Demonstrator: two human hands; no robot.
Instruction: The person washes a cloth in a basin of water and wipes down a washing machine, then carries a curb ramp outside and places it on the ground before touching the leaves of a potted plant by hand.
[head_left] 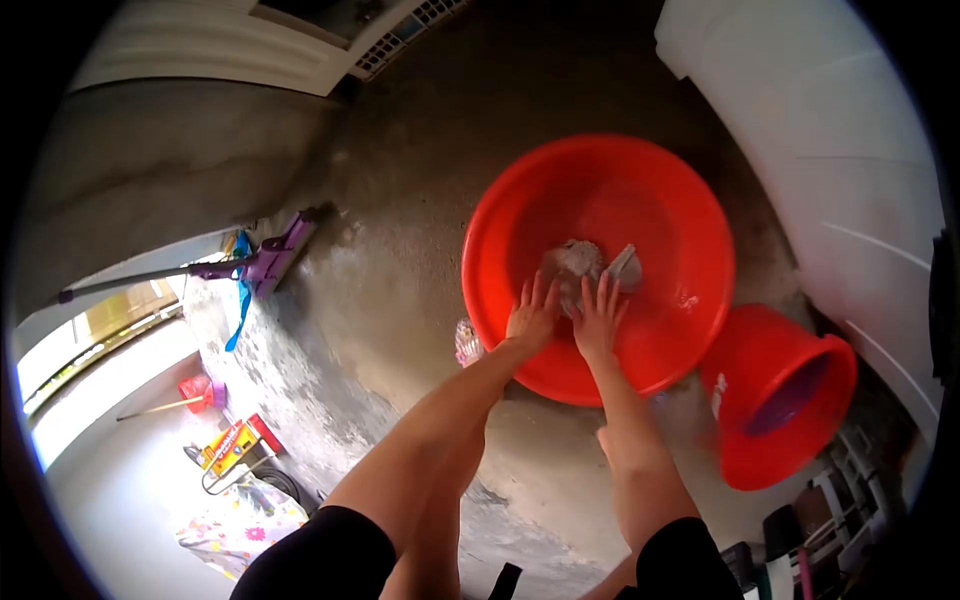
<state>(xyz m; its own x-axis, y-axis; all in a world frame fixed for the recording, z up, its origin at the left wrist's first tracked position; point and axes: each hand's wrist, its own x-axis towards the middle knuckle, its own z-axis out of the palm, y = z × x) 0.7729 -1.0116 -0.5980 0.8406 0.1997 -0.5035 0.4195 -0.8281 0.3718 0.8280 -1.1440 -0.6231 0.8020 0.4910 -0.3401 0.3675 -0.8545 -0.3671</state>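
A wide red basin (pixel 600 160) stands on the concrete floor, and both my hands reach into it. At its middle lies a crumpled greyish-white item (pixel 577 258) that looks like wet cloth; its exact kind is unclear. My left hand (pixel 533 316) rests at the cloth's lower left edge, fingers stretched out. Beside it, my right hand (pixel 598 318) touches the cloth's lower right part with its fingers spread. Neither hand appears closed around anything. A paler folded part (pixel 625 268) of the bundle sticks out past my right fingertips.
Right of the basin, a red bucket (pixel 740 440) lies tilted, its mouth facing lower right. A clear ribbed container (pixel 468 343) stands by the basin's left side. A purple mop (pixel 275 255) leans at the left. White appliance-like panels (pixel 820 130) border the right.
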